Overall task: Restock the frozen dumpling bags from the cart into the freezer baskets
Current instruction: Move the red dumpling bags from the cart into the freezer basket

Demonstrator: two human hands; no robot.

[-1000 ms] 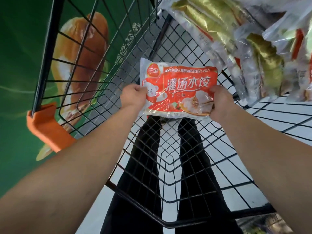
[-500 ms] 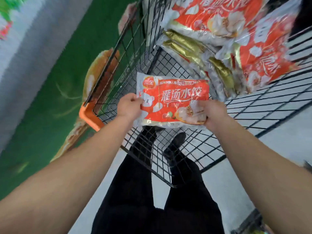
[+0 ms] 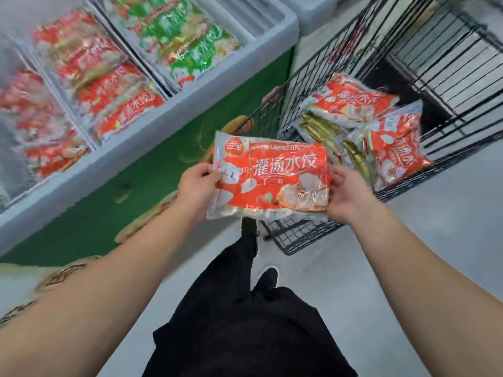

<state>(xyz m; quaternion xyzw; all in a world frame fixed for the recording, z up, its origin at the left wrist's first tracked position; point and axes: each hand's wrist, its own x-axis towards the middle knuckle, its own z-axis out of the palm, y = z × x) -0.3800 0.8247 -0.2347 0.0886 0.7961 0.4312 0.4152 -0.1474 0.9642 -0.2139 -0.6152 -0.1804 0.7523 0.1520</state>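
Note:
I hold a red and white dumpling bag (image 3: 275, 175) flat in front of me, above the cart's near corner. My left hand (image 3: 197, 187) grips its left edge and my right hand (image 3: 347, 195) grips its right edge. Behind it the black wire cart (image 3: 307, 235) carries several more red bags (image 3: 353, 100) and gold-trimmed packs (image 3: 321, 129). The chest freezer (image 3: 174, 104) lies to the left, its baskets packed with red bags (image 3: 128, 110) and green bags (image 3: 187, 47).
The freezer's green front panel (image 3: 109, 210) runs along the left. Grey floor (image 3: 435, 227) spreads to the right of my dark trousers (image 3: 245, 322) and shoes.
The view has swung left and up from the cart to take in the freezer. The bag, still held in both hands, has risen out of the cart toward the freezer side.

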